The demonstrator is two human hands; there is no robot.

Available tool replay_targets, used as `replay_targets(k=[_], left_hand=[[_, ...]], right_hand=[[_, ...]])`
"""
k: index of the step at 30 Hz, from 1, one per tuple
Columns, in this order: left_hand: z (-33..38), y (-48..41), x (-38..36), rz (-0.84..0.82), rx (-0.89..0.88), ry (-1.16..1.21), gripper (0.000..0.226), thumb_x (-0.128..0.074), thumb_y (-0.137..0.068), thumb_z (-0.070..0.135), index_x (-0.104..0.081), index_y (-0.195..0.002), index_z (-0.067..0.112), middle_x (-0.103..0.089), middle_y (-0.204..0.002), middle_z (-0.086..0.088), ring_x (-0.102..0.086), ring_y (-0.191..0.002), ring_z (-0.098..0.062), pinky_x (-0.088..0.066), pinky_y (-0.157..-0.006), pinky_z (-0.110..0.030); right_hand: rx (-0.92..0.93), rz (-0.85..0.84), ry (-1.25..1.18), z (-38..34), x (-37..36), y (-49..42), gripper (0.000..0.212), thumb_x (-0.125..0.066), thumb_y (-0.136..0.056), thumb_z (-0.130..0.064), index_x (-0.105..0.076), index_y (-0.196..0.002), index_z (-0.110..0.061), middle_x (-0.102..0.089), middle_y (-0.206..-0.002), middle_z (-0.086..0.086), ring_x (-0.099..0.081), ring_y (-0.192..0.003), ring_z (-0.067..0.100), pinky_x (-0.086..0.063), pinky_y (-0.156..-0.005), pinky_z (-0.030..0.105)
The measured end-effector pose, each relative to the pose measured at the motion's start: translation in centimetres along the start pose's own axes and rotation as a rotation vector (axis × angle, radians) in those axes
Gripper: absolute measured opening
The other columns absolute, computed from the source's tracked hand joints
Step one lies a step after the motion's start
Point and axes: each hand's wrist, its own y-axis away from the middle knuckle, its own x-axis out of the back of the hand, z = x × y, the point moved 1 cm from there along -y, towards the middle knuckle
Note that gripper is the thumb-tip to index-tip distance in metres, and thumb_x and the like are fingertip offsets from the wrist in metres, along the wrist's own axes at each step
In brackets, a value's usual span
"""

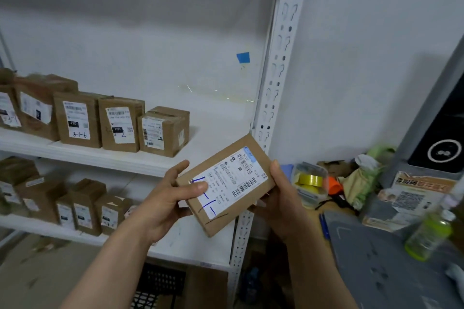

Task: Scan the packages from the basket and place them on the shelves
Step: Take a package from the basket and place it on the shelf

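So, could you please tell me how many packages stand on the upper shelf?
5, in a row on the upper shelf: first package at the frame edge, second, third, fourth, fifth rightmost. Others may be hidden beyond it.

Both hands hold one flat cardboard package point(221, 221), tilted, in front of the shelving. The left hand point(165, 198) grips its left end, thumb point(198, 185) pressed on the white label point(238, 173), which bears barcodes and blue handwritten strokes. The right hand point(283, 198) grips the right end. The upper shelf point(213, 133) carries a row of labelled boxes point(120, 124) at left; the lower shelf point(195, 241) carries a second row point(85, 211). The perforated upright point(276, 63) stands just behind the package. A black basket point(160, 281) sits below. A yellow tape roll point(311, 180) and a green bottle point(426, 236) lie to the right.
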Motion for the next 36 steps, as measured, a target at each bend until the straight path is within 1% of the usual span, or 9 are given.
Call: replay_targets(k=[3,7,11,16,18,24,29,33,36], left_hand=[[0.5,-0.3,-0.2,-0.033,-0.039,-0.065,0.135,-0.103,-0.022,0.033,-0.043,-0.142,0.039,-0.067,-0.126,-0.006,-0.072,-0.105,-0.026,-0.053,-0.093,-0.046],[0.5,-0.4,-0.3,-0.081,-0.048,-0.103,0.132,-0.103,-0.022,0.032,-0.046,-0.141,0.039,-0.063,-0.129,-0.007,-0.071,-0.106,-0.026,-0.054,-0.091,-0.042],[-0.6,-0.5,-0.8,-0.128,0.009,-0.174,0.131,-0.102,-0.024,0.035,-0.044,-0.142,0.039,-0.063,-0.130,-0.007,-0.071,-0.106,-0.024,-0.054,-0.088,-0.040],[-2.2,-0.5,-1.2,-0.159,0.064,-0.270,0.124,-0.100,-0.036,0.035,-0.040,-0.143,0.041,-0.065,-0.128,0.003,-0.065,-0.116,-0.021,-0.042,-0.108,-0.051],[-2.7,-0.4,-1.6,-0.226,0.103,-0.356,0.116,-0.097,-0.055,0.025,-0.031,-0.149,0.036,-0.071,-0.121,0.007,-0.064,-0.116,-0.014,-0.038,-0.113,-0.042],[-3.9,-0.4,-2.6,-0.347,0.194,-0.429,0.104,-0.093,-0.059,0.040,-0.037,-0.147,0.037,-0.066,-0.132,-0.003,-0.063,-0.122,-0.018,-0.044,-0.110,-0.043],[-6.0,-1.8,-5.0,-0.309,0.240,-0.386,0.087,-0.090,-0.069,0.016,-0.040,-0.140,0.025,-0.072,-0.119,-0.007,-0.072,-0.106,-0.029,-0.058,-0.087,-0.050],[-10.1,-3.1,-6.6,-0.188,0.296,-0.384,0.064,-0.085,-0.076,0.013,-0.053,-0.131,0.011,-0.077,-0.106,-0.010,-0.075,-0.095,-0.030,-0.061,-0.082,-0.048],[-14.5,-3.3,-7.2,-0.200,0.423,-0.406,0.069,-0.089,-0.071,0.023,-0.056,-0.130,0.010,-0.077,-0.105,-0.011,-0.075,-0.095,-0.030,-0.058,-0.088,-0.053]], right_hand=[[-0.021,-0.051,0.098,-0.1,1.2,-0.1,0.099,-0.078,-0.061,-0.077,-0.058,-0.136,-0.015,-0.071,-0.108,0.012,-0.070,-0.075,0.010,-0.054,-0.086,0.043],[0.010,-0.070,0.081,-0.3,2.1,0.6,0.074,-0.071,-0.080,-0.059,-0.061,-0.131,-0.007,-0.072,-0.110,0.016,-0.071,-0.089,0.020,-0.058,-0.076,0.034],[0.053,0.008,0.109,-0.1,2.7,0.8,0.092,-0.076,-0.070,-0.064,-0.055,-0.133,-0.001,-0.072,-0.094,0.013,-0.070,-0.077,0.017,-0.056,-0.065,0.029],[0.038,0.095,0.172,0.7,4.1,1.1,0.075,-0.076,-0.072,-0.062,-0.061,-0.122,-0.008,-0.070,-0.110,0.020,-0.067,-0.101,0.037,-0.057,-0.075,0.039],[0.037,0.100,0.211,1.0,4.7,1.3,0.063,-0.076,-0.075,-0.060,-0.066,-0.118,-0.015,-0.070,-0.112,0.020,-0.065,-0.110,0.044,-0.057,-0.084,0.047],[0.053,0.040,0.340,-0.1,5.6,2.2,0.057,-0.083,-0.070,-0.048,-0.070,-0.117,-0.019,-0.072,-0.106,0.014,-0.070,-0.094,0.031,-0.054,-0.091,0.050],[-0.017,0.025,0.369,0.7,6.2,2.7,0.049,-0.086,-0.073,-0.046,-0.071,-0.116,-0.028,-0.074,-0.107,0.008,-0.073,-0.099,0.029,-0.059,-0.089,0.047],[-0.108,0.316,0.327,4.0,9.0,2.6,0.035,-0.067,-0.085,-0.063,-0.070,-0.106,-0.035,-0.072,-0.106,-0.001,-0.068,-0.103,0.024,-0.056,-0.090,0.046],[-0.281,0.646,0.570,7.3,13.3,3.2,0.035,-0.062,-0.095,-0.047,-0.061,-0.120,-0.024,-0.064,-0.107,-0.002,-0.059,-0.093,0.014,-0.050,-0.074,0.033]])
